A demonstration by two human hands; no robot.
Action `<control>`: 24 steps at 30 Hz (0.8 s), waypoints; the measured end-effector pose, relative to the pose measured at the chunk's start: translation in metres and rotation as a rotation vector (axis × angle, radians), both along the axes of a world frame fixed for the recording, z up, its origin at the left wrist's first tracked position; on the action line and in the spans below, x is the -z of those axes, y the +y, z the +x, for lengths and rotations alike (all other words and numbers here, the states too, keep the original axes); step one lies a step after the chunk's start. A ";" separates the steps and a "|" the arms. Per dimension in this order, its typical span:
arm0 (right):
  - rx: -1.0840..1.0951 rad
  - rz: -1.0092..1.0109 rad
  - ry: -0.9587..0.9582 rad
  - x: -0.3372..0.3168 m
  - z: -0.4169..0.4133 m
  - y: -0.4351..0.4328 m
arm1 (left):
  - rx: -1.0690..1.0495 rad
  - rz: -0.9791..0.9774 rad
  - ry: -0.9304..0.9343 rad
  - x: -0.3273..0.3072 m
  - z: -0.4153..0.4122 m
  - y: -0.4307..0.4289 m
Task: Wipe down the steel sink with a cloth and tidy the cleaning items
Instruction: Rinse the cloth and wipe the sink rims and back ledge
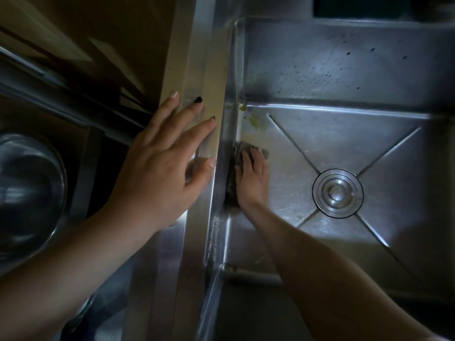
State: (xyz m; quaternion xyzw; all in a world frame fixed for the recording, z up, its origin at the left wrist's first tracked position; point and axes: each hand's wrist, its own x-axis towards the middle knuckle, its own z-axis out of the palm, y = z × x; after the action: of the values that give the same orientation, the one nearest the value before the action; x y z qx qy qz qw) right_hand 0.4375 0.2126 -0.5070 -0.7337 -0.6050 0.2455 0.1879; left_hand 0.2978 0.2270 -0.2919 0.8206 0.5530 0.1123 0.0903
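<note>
The steel sink fills the right side, with a round drain in its floor. My right hand lies flat on a grey cloth, pressing it against the floor where it meets the left wall. Most of the cloth is hidden under that hand. My left hand rests flat on the sink's left rim, fingers spread, holding nothing. Yellowish residue sits on the floor near the back left corner. Dark specks dot the back wall.
A rounded steel vessel stands at the far left, beside the rim. Dark cabinetry and a metal bar run behind my left hand. A dark opening lies beyond the sink's back edge.
</note>
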 end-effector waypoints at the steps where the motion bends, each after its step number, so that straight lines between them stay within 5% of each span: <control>1: 0.002 0.001 0.000 0.000 0.001 0.013 | 0.001 -0.001 -0.001 0.000 0.000 0.000; 9: -0.086 0.032 -0.081 0.004 0.016 0.078 | 0.000 -0.015 -0.001 0.000 0.000 0.001; 24: -0.169 -0.070 -0.066 -0.007 0.010 -0.063 | -0.016 -0.033 -0.020 -0.001 0.000 -0.001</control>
State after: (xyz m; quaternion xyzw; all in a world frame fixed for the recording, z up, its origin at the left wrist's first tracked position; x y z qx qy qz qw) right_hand 0.4474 0.1497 -0.4999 -0.6939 -0.6615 0.2574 0.1207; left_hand 0.2979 0.2258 -0.2913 0.8132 0.5606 0.1122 0.1086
